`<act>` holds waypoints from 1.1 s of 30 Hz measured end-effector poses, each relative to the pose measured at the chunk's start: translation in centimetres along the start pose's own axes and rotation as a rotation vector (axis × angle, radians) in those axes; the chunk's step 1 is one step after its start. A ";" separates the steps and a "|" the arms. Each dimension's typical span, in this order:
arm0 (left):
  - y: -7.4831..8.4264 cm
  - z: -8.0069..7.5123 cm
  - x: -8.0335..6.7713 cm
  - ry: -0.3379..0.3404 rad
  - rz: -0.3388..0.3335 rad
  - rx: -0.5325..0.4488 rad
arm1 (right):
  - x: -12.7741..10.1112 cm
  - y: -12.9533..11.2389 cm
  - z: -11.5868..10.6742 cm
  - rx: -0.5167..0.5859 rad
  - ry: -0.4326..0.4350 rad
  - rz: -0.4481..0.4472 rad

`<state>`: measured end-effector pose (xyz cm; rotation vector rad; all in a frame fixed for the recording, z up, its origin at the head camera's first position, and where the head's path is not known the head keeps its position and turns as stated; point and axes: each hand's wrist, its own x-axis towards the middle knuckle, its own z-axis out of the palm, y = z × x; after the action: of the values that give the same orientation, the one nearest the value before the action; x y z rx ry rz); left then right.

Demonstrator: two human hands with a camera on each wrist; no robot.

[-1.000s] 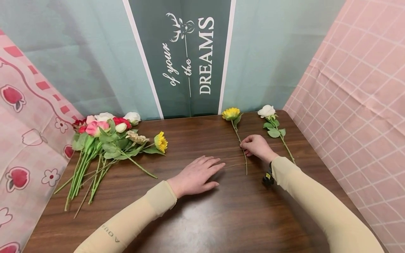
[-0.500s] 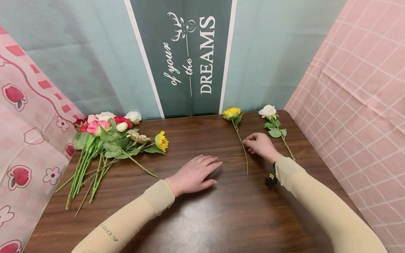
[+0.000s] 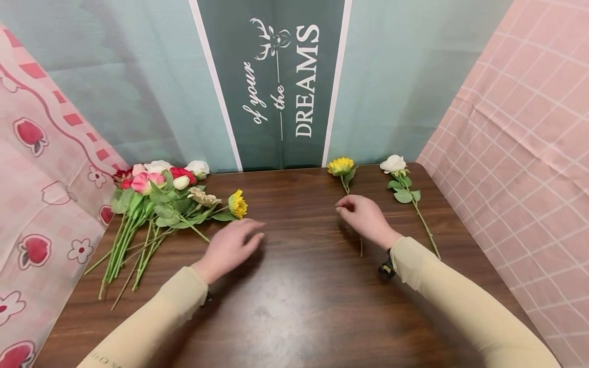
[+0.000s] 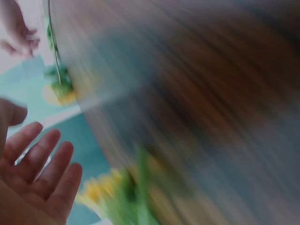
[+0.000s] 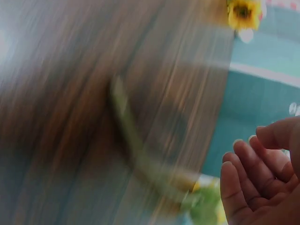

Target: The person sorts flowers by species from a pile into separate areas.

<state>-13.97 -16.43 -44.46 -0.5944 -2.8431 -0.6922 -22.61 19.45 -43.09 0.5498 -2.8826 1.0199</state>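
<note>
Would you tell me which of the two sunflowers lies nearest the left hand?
The sunflower at the bunch's right edge, just beyond the left hand; the other sunflower lies by the right hand.

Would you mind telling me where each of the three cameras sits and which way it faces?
Head: worn on the head, looking forward and down at the table; both sleeves, left hand and right hand show.
Left wrist: on the left wrist, blurred, facing across the table; its own fingers show.
Right wrist: on the right wrist, blurred; its own fingers show.
Shared: head and left wrist views both show the lone sunflower.
</note>
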 end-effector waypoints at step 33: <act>-15.7 -12.3 -1.2 -0.033 -0.907 -0.680 | 0.0 -13.1 11.3 -0.146 -0.255 -0.463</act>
<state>-18.69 -35.40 -40.31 0.7177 -2.7539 -1.7988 -17.26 3.05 -44.05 1.3379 -2.7811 0.7062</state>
